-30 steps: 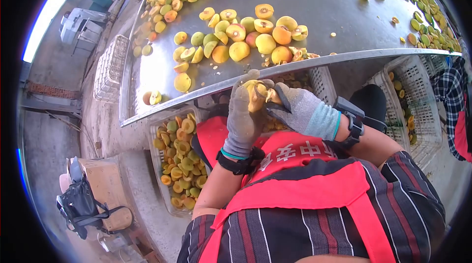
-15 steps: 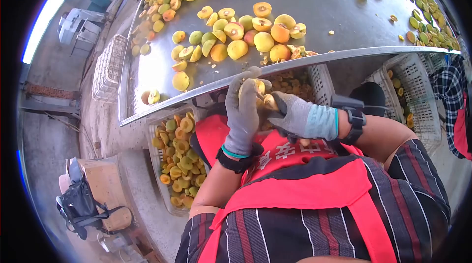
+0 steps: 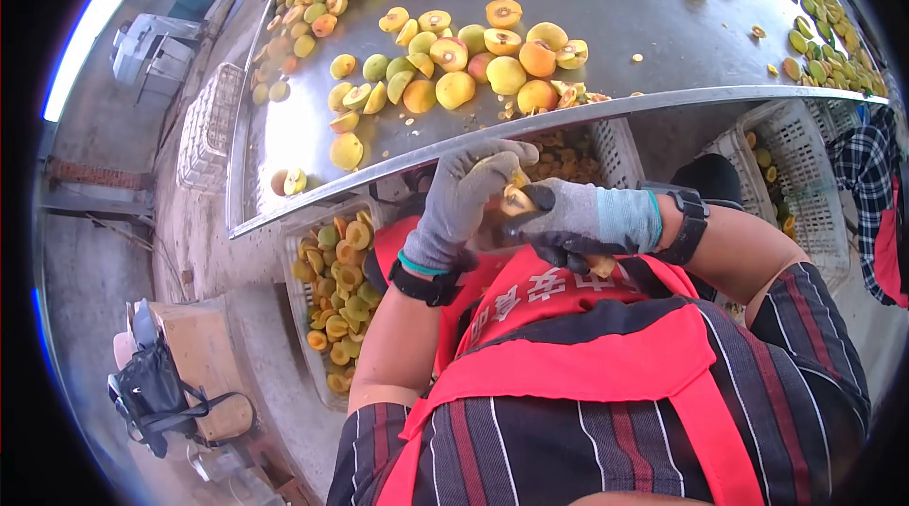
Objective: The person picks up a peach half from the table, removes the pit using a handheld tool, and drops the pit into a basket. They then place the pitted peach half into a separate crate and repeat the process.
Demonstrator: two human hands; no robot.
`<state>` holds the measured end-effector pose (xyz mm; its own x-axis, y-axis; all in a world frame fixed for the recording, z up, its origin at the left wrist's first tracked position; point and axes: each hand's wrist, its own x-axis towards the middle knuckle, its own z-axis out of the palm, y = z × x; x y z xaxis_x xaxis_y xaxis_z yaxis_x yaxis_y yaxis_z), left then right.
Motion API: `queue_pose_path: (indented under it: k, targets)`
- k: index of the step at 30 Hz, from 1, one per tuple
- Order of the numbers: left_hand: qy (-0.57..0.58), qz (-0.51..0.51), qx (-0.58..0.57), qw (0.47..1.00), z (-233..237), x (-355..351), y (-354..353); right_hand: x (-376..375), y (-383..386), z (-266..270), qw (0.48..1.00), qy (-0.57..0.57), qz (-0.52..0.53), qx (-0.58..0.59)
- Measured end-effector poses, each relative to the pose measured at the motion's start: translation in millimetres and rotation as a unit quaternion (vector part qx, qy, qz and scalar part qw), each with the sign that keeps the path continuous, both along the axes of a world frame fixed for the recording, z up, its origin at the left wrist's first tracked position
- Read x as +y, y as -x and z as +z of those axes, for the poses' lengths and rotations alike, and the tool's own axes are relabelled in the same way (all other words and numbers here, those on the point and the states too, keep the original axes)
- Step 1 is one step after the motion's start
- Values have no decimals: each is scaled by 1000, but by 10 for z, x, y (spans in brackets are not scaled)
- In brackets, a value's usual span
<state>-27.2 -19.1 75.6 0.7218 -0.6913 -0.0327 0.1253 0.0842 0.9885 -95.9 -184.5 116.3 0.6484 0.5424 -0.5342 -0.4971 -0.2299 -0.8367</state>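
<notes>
My left hand (image 3: 464, 192), in a grey glove, is raised just below the table edge. Its fingers are curled around a yellow peach half (image 3: 518, 177), mostly hidden by the glove. My right hand (image 3: 579, 220), in a grey glove with dark fingertips, is closed beside it. A tan, wooden-looking handle (image 3: 601, 266) sticks out under this fist, and a tan part shows by the thumb; the tool's working end cannot be made out. Whole and halved peaches (image 3: 454, 89) lie in a heap on the metal table (image 3: 625, 18) beyond my hands.
A crate (image 3: 327, 392) of peach halves stands below the table at left. Another crate (image 3: 620, 160) is under the edge, and a white crate (image 3: 795, 184) stands at right. More halves (image 3: 833, 61) line the table's far right. A person's plaid sleeve (image 3: 857, 160) shows there.
My left hand has tilted to the right, its fingers curling over toward the right hand. My right hand has shifted slightly downward and more of the tan handle shows beneath it.
</notes>
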Motion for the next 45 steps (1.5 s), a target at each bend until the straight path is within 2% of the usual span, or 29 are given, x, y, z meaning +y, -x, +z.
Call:
queue_pose_path:
  k: [1, 2, 4, 5, 8, 9, 16, 18, 19, 20, 22, 23, 24, 25, 26, 27, 28, 29, 30, 31, 33, 34, 36, 38, 40, 42, 44, 45]
  targets:
    - [43, 14, 38, 998, -35, -40, 18, -33, 19, -97, 996, -83, -30, 32]
    - [43, 15, 37, 998, -46, -69, 39, -52, 26, -165, 996, -83, -29, 30]
    - [151, 30, 116, 981, -30, -128, 114, -56, 42, -230, 972, -226, -41, -49]
    - [138, 74, 99, 983, -29, -177, 147, -60, 41, -178, 962, -250, -71, 77]
    - [187, 134, 128, 965, -14, -276, 224, -37, 67, -135, 945, -270, -123, 136]
    - [170, 147, 89, 970, -48, -287, 233, -47, 65, -163, 946, -271, -114, 135]
    - [175, 228, 95, 953, -44, -297, 262, 32, 3, -284, 919, -319, -127, 195]
    - [163, 253, 67, 951, -64, -275, 278, 59, 4, -359, 881, -403, -111, 221]
    - [179, 271, 92, 941, -93, -275, 261, 91, -6, -382, 854, -459, -83, 232]
    - [179, 276, 92, 940, -114, -228, 223, 98, 10, -368, 853, -459, -79, 235]
    - [228, 338, 200, 891, -130, -105, 138, 80, 42, -276, 878, -426, -50, 212]
    - [228, 393, 184, 871, -53, -91, 115, 71, 27, -291, 902, -379, -73, 193]
    - [231, 347, 130, 900, -139, 111, 84, 31, 0, -333, 902, -380, -74, 192]
    - [234, 298, 76, 922, -208, 399, 73, -51, -41, -407, 944, -294, -67, 131]
    - [164, 330, 19, 929, -108, 616, 108, -150, -54, -508, 975, -204, -61, 68]
    - [115, 347, 13, 931, -108, 967, 101, -293, -9, -670, 950, -123, 20, -287]
    - [-79, 399, -78, 910, -137, 1369, 68, -332, 14, -469, 990, -127, -62, -13]
    - [-217, 416, -123, 874, 136, 1514, 126, -436, 44, -564, 991, -107, -34, -72]
    - [-405, 366, -180, 818, 185, 1849, 106, -553, 85, -667, 988, -86, -6, -131]
    - [-574, 300, -229, 727, 209, 2088, 73, -574, 104, -653, 988, -88, -7, -130]
    - [-577, 326, -250, 706, 360, 2057, -105, -572, 122, -570, 997, 22, -72, 6]
    - [-577, 351, -271, 686, 418, 2016, -253, -553, 114, -583, 997, 23, -70, 3]
    - [-503, 344, -308, 730, 322, 1871, -729, -502, 100, -608, 996, 40, -81, -21]
    - [-568, 318, -332, 682, -33, 1733, -1207, -390, 102, -554, 994, 21, -102, -17]
    - [-592, 232, -269, 724, -198, 1510, -1444, -314, 132, -473, 995, 32, -97, -12]
    - [-618, 220, -250, 712, -257, 1380, -1534, -318, 169, -464, 993, 25, -104, -45]
    - [-647, 207, -227, 698, -295, 1285, -1516, -329, 191, -326, 991, 88, -101, 5]
    - [-551, 258, -209, 765, -312, 1268, -1465, -336, 217, -328, 990, 67, -126, -6]
